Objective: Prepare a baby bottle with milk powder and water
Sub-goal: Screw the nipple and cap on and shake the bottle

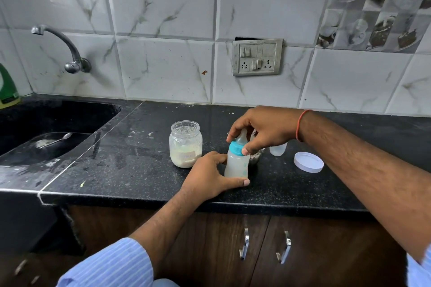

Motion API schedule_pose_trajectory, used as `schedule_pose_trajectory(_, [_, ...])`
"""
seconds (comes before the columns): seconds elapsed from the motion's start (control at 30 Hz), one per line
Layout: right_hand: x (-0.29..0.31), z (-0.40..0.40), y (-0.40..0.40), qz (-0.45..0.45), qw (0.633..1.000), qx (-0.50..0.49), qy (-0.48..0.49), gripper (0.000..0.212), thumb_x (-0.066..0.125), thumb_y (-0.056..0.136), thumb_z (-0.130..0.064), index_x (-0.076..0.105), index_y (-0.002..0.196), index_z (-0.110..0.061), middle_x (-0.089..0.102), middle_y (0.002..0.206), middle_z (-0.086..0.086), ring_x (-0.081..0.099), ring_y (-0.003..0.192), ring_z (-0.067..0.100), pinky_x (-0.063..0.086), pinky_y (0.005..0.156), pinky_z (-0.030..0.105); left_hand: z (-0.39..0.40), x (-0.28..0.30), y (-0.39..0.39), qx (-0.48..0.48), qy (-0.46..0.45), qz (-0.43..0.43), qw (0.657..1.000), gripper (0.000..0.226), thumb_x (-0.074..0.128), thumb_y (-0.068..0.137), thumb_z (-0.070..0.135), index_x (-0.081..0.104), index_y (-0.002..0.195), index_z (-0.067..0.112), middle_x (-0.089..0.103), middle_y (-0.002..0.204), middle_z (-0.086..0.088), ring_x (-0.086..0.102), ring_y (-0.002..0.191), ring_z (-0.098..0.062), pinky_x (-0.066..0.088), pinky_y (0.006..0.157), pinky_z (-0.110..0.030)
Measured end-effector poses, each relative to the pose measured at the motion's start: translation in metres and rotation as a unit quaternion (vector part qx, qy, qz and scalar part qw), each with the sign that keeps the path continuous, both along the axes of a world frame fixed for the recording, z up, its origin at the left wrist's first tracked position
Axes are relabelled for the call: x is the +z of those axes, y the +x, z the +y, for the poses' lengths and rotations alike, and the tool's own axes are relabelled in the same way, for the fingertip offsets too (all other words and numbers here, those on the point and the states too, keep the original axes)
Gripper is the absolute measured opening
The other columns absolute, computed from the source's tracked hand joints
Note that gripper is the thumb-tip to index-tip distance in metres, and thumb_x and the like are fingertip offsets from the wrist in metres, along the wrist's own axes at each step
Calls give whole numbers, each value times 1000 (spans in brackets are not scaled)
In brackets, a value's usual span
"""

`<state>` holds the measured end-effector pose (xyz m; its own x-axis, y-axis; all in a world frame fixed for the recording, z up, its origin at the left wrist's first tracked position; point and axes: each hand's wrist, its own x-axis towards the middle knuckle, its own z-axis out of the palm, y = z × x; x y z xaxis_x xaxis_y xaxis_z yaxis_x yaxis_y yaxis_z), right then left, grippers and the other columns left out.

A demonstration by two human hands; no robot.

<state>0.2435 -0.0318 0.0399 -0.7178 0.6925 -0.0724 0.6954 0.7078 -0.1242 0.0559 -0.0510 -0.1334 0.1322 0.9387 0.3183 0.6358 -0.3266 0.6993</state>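
Note:
A baby bottle (pixel 236 163) with cloudy whitish liquid stands upright on the black counter (pixel 130 170). My left hand (pixel 207 176) grips its lower body. My right hand (pixel 258 129) comes from above, and its fingers and thumb hold the blue collar (pixel 235 148) and teat on top. An open jar of milk powder (pixel 185 144) stands just left of the bottle. Its white lid (pixel 308 161) lies flat to the right. A clear bottle cap (pixel 278 148) sits behind my right hand, with a metal cup (pixel 256 157) mostly hidden.
A black sink (pixel 46 147) with a spoon (pixel 56 139) in it lies at the left, under a wall tap (pixel 67 51). A green bottle (pixel 8 87) stands at the far left. A switch panel (pixel 257 57) is on the tiled wall. Cabinet doors hang below the counter edge.

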Motion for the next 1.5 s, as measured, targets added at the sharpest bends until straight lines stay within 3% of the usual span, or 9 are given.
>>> schedule_pose_trajectory(0.1, [4,-1,-9,-41,999,13,33,43,84,87,-26,73,129,-30,73,119,-17,63,88,-14,42,74,2,0,0,1,2,3,1,1000,76,95,64,70,78,126,30,66,105,16,60,88,-2,41,72,-20])
schedule_pose_trajectory(0.23, [7,2,-14,-71,996,25,38,42,82,89,-25,73,131,-28,70,115,-16,45,73,-37,34,67,-7,1,-1,0,3,2,4,1000,80,93,62,74,79,127,29,68,108,15,63,96,-5,48,78,-23])
schedule_pose_trajectory(0.57, [9,0,-8,-72,997,35,18,47,85,83,-19,73,123,-41,71,120,-21,70,98,9,52,84,17,3,0,0,-7,-14,1,1000,74,93,67,71,78,126,29,65,106,17,63,94,-3,47,76,-23])
schedule_pose_trajectory(0.67, [11,-1,-9,-73,997,34,-1,50,83,83,-12,73,122,-41,70,121,-22,71,99,7,53,85,23,3,-2,0,-8,-12,-5,1000,74,94,67,70,78,126,29,65,106,17,62,92,-3,45,75,-23])
schedule_pose_trajectory(0.8, [14,1,-11,-87,996,29,5,51,84,84,-14,72,126,-40,70,116,-23,69,94,1,45,73,7,3,-2,0,-4,-10,3,1000,81,92,65,73,77,130,27,66,109,17,64,96,-4,49,78,-24])
schedule_pose_trajectory(1.0, [15,3,-14,-107,993,28,35,41,80,91,-28,71,131,-31,67,102,-25,48,71,-35,35,67,-6,2,-1,0,-1,-6,1,1000,75,93,65,71,79,125,28,65,106,17,62,92,-4,43,72,-22])
schedule_pose_trajectory(1.27, [11,-4,-30,-192,977,19,95,40,72,95,-42,70,134,-32,68,114,-13,53,87,6,40,77,24,0,0,1,-6,-6,-4,1000,69,95,66,69,79,122,31,66,108,16,63,98,-2,47,77,-22])
schedule_pose_trajectory(1.4, [12,-4,-29,-176,980,10,91,38,71,95,-45,71,130,-31,56,83,-25,52,75,-1,38,67,20,0,0,1,-6,-7,-7,1000,69,94,65,70,80,121,32,67,108,15,64,97,-3,50,78,-24])
schedule_pose_trajectory(1.5, [10,-4,-23,-154,983,3,100,37,70,95,-46,71,129,-31,71,105,-14,48,71,-6,39,74,24,1,-1,1,-3,-6,-5,1000,72,93,63,73,81,121,32,67,108,15,65,97,-4,54,82,-28])
